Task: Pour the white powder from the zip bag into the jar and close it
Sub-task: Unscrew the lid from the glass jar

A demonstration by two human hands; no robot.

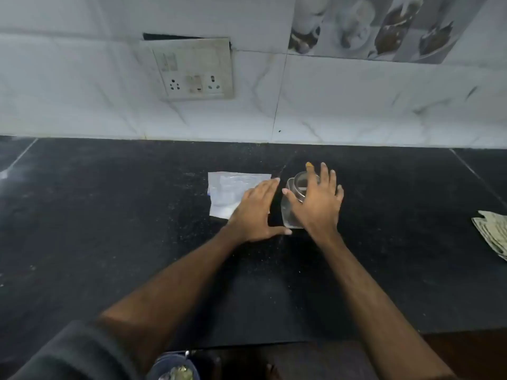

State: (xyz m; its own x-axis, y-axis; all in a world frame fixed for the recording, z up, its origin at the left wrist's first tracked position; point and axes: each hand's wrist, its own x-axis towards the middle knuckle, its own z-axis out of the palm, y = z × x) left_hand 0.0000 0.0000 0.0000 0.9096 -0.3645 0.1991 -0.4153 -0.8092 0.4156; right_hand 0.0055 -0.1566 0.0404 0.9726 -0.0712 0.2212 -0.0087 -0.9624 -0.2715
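A clear zip bag [229, 192] with white powder lies flat on the black counter [109, 215], near the wall. My left hand [256, 212] reaches over the bag's right part, fingers straight and thumb spread out. Just to the right stands a clear jar [292, 200] with an open mouth; no lid shows on it. My right hand [318, 200] hovers over the jar with fingers spread, covering its right side. Whether either hand touches its object I cannot tell.
A folded cloth [492, 231] lies at the counter's right edge. A switch and socket panel [192, 69] sits on the tiled wall behind. At the bottom edge, below the counter's front edge, a dark round object [172, 368] shows.
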